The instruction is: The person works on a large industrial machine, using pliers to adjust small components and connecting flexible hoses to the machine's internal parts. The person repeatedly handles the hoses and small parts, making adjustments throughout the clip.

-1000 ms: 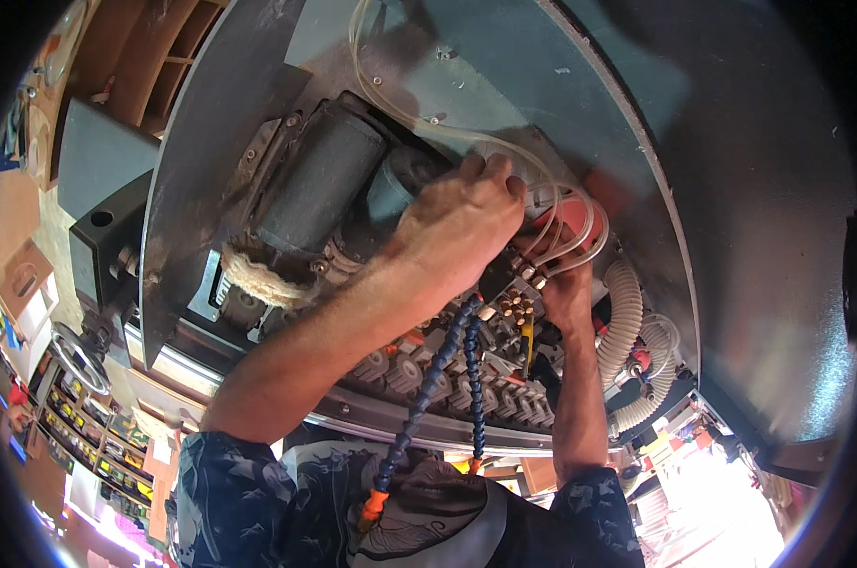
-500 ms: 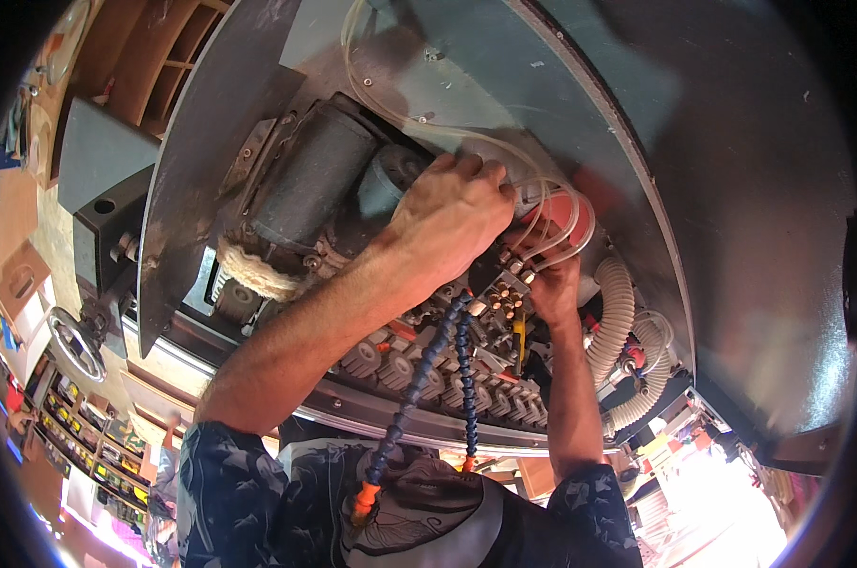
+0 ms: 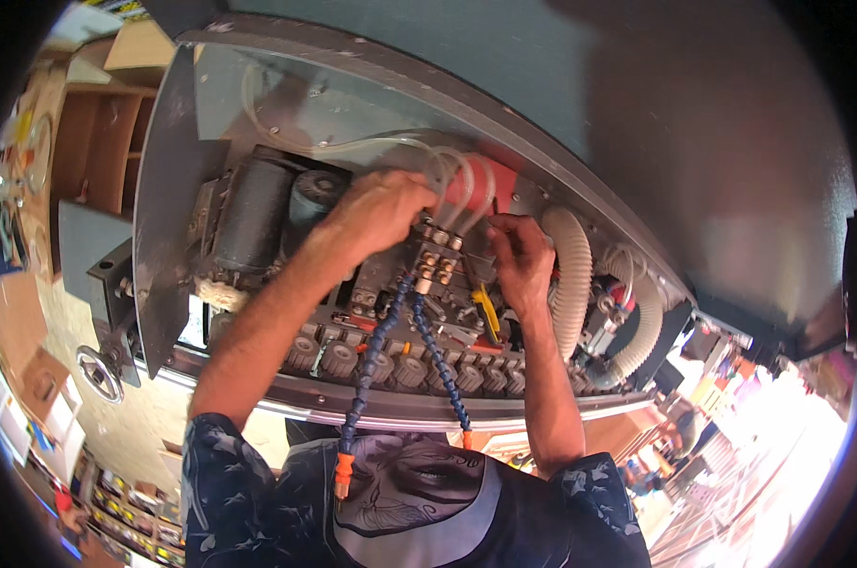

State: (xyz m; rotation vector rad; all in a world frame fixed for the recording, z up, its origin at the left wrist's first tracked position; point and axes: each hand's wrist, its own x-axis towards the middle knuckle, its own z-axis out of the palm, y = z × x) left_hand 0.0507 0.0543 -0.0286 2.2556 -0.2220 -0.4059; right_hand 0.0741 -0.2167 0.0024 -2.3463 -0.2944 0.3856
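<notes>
My left hand [image 3: 381,216] is closed, its fingertips curled at the left side of a small metal block with brass fittings [image 3: 438,265]. What those fingertips grip is hidden. To the right of the block, my right hand [image 3: 525,260] pinches a thin dark rod [image 3: 494,206] that points upward; its kind is too small to tell. Clear plastic tubes [image 3: 486,180] loop up from the block's top between my hands. Two blue segmented hoses [image 3: 381,331] with orange nozzles hang from its lower side toward my chest.
A yellow-handled tool [image 3: 486,310] lies right of the block, above a row of grey ribbed rollers [image 3: 409,369]. Dark motors [image 3: 255,210] stand at left, with a ribbed beige duct [image 3: 568,275] at right. The raised dark cover [image 3: 693,161] overhangs the machine.
The view has shifted and turned. My left hand has come down from the tubes to the block's side. My right hand, previously behind the tubes, is now apart from them at the right.
</notes>
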